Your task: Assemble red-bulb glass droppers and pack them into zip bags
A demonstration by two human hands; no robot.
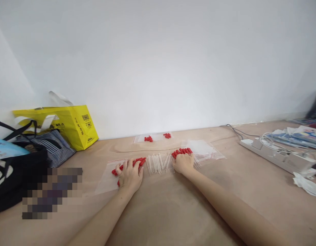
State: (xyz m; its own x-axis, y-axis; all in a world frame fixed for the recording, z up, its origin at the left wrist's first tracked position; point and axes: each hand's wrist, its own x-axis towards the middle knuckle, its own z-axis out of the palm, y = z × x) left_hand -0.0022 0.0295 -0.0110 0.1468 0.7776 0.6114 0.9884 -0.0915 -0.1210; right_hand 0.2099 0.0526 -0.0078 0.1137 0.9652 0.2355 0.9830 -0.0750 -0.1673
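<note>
My left hand (130, 176) rests with fingers apart over small red cylindrical pieces (140, 160), at the edge of a clear zip bag (109, 181). A row of thin white sticks (158, 162) lies between my two hands. On the right, my right hand (183, 163) is closed, its fingers curled down at the sticks' right end. Just beyond its knuckles, several red pieces (182, 151) lie side by side in a row. Its fingertips are hidden, so what they grip cannot be made out.
Near the wall, another clear bag (139, 138) has small red pieces on it. More clear bags (201, 148) lie right of my right hand. A yellow bag (78, 126) and a black bag (25, 181) stand left. A power strip (273, 153) and printed packets (298, 135) lie right.
</note>
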